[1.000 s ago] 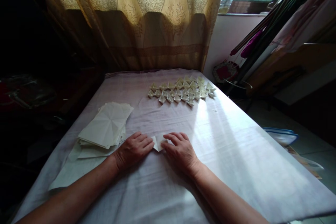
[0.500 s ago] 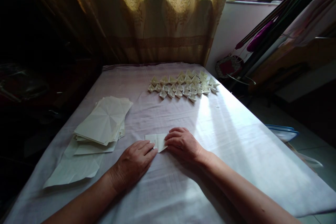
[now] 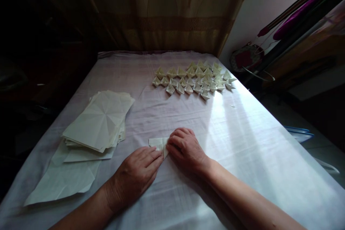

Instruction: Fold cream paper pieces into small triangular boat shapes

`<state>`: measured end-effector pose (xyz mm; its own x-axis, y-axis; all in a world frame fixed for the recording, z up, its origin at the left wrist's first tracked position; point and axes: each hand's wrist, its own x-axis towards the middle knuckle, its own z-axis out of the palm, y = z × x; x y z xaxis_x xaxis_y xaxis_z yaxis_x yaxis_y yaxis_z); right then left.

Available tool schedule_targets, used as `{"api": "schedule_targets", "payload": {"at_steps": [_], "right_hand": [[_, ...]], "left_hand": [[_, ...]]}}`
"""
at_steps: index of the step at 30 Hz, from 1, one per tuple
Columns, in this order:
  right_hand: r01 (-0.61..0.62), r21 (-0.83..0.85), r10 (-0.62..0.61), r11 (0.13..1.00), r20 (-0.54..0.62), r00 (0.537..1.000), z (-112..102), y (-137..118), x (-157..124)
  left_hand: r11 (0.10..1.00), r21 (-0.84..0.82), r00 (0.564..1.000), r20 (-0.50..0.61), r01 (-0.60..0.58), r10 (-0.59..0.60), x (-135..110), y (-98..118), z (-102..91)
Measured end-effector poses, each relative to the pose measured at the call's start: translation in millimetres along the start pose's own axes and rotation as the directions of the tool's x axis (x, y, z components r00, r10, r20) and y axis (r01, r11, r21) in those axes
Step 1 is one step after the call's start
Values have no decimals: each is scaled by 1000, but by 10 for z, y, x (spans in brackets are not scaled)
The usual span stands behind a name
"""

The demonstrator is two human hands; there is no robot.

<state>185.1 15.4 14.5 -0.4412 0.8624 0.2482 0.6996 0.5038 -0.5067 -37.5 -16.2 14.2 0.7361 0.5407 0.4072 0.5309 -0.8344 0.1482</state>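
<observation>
A small piece of folded paper [image 3: 159,142] lies on the cloth-covered table between my hands, with crease lines on its face. My left hand [image 3: 140,167] pins its near left edge, fingers held together. On the right side, my right hand [image 3: 185,147] grips the paper with bent fingers that cover that end. To the left is a stack of creased paper sheets [image 3: 99,118], the top one marked with folds meeting at its middle. Farther back stand several small folded paper boats [image 3: 188,77] in rows.
A pale cloth [image 3: 126,68] covers the table, with a sunlit strip on the right. Behind hangs a patterned curtain [image 3: 172,25]. Long poles [image 3: 293,7] lean beyond the right edge, and a blue-rimmed container [image 3: 299,134] sits lower down there.
The head view has tilted down, so the curtain shows less. My right hand has shifted slightly left over the folded paper, covering more of it. My left hand stays on its near edge.
</observation>
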Motion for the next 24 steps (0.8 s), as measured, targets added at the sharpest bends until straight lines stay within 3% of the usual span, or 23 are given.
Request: {"api": "schedule_targets", "payload": {"at_steps": [24], "right_hand": [[-107,48,112,993,-107,988,119,-66,-32]], "left_hand": [[998,-28,998,28,56,-55,14,10,25]]}}
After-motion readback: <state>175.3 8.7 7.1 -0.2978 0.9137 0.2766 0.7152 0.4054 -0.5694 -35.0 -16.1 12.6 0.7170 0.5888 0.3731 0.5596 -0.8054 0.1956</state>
